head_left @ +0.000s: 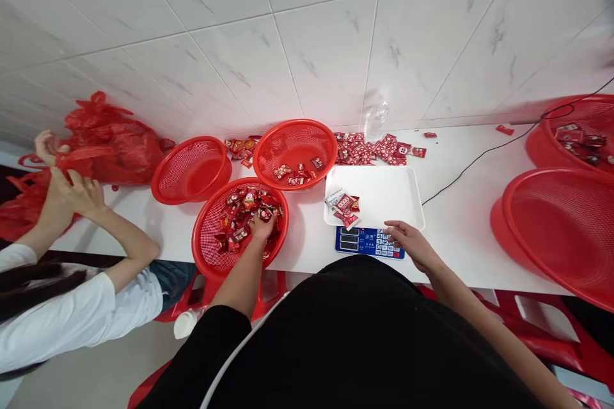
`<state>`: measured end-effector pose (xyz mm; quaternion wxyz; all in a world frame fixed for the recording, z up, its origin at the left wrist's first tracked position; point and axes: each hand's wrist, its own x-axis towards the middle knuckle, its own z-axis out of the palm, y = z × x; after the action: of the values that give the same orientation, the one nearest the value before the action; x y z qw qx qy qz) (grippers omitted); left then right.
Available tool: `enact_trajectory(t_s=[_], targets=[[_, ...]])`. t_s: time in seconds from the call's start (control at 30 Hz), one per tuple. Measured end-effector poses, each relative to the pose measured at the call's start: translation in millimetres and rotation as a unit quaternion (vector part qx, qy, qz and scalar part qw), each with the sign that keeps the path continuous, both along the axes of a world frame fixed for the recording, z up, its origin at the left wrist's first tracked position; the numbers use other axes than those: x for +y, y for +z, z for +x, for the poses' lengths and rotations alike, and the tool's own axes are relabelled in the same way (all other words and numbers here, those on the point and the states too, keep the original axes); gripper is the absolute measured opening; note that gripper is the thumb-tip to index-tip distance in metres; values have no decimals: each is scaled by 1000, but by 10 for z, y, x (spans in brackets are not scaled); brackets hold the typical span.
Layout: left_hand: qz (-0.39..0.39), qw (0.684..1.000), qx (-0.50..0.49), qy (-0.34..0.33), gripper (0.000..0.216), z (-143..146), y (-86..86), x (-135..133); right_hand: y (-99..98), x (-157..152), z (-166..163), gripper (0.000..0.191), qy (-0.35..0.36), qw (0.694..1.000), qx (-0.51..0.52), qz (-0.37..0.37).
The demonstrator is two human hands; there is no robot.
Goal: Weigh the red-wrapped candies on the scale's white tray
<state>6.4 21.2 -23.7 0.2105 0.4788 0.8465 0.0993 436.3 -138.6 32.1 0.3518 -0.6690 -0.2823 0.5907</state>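
Observation:
My left hand (pixel 263 226) reaches into a red plastic basket (pixel 200 230) heaped with wrapped candies (pixel 235 230). Its fingers curl down around some of the candies, and the fingertips are partly hidden among the wrappers. My right hand (pixel 413 244) hovers at the front right of a digital scale, open, with fingers stretched over the edge of its blue keypad (pixel 369 244). On the scale lies a white tray (pixel 384 195). A few red candy packets (pixel 346 209) and a silvery-white packet (pixel 334 198) sit at the tray's left end.
Behind are a basket with a few candies (pixel 295 150), another basket (pixel 189 169), loose candies (pixel 357 150) and a clear container (pixel 377 120). Red baskets (pixel 561 230) stand at the right, beside a black cable (pixel 474 169). At left, a co-worker's hands (pixel 79 195) handle red bags (pixel 115 147).

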Motion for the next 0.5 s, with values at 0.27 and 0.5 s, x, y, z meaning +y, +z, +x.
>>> enact_trajectory(t_s=[0.27,0.5], targets=[[-67,997,-24,39,95,-7,40,175,41,-8,-26,29,-7,1000,-4,0],[16,999,26,9,47,-226,-10,129,102,12,-68,36,-3,1000,-2,-3]])
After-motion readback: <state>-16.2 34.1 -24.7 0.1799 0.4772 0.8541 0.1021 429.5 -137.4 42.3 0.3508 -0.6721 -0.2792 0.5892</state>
